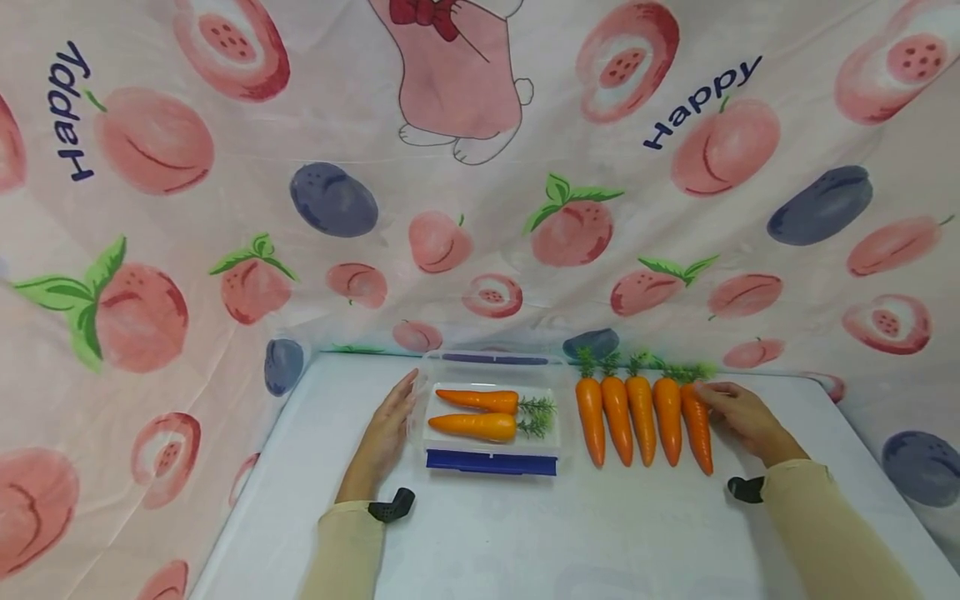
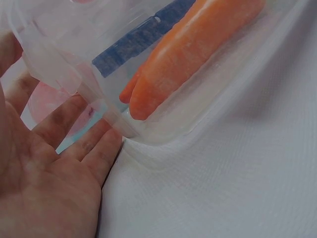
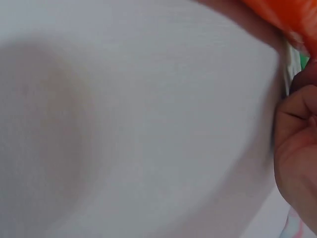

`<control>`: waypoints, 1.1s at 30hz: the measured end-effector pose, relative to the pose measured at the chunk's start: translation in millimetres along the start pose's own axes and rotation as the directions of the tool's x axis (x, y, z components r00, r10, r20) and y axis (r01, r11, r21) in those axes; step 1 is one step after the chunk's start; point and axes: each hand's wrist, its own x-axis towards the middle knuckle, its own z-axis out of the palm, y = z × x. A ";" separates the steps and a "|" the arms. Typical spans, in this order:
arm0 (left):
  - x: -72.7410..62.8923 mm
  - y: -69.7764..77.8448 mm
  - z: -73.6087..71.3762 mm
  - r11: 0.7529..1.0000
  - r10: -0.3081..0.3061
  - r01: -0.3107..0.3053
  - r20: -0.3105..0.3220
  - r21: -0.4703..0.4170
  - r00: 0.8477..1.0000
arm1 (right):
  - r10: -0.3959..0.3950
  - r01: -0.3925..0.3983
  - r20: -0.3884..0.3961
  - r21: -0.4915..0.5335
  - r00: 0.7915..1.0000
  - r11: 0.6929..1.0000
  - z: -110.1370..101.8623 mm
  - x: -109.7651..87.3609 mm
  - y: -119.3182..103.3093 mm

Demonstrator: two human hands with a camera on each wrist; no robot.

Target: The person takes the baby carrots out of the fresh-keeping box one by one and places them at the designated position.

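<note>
A clear plastic box (image 1: 491,457) with blue clip flaps holds two orange carrots (image 1: 472,427) with green tops, lying side by side. My left hand (image 1: 392,421) touches the box's left wall with fairly straight fingers, and the left wrist view shows its palm (image 2: 54,183) beside the box corner. To the right of the box, several carrots (image 1: 641,421) lie in a row, tops toward the back. At the right end of that row, my right hand (image 1: 746,417) pinches the last carrot (image 1: 697,429) near its leafy top. The right wrist view catches only part of this carrot (image 3: 292,20) and curled fingers.
Everything rests on a white table (image 1: 600,533) whose back edge lies just behind the box and carrots. A fruit-printed cloth (image 1: 465,192) hangs behind and along the sides. Black wrist straps (image 1: 392,505) sit on both of my wrists.
</note>
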 end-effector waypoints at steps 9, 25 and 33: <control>-0.4 1.4 1.3 1.000 0.006 -0.006 0.012 -0.024 1.000 | -0.026 0.031 -0.065 0.066 0.998 0.997 -11.4 -5.9 -11.5; 0.8 0.5 2.3 1.000 0.002 -0.001 0.011 -0.029 1.000 | -0.171 0.171 0.064 0.006 0.983 0.985 -3.9 -19.5 -57.0; -0.3 -0.8 1.5 1.000 0.010 -0.010 -0.004 0.016 1.000 | -0.244 0.237 0.152 0.066 0.958 0.969 13.5 -26.7 -87.2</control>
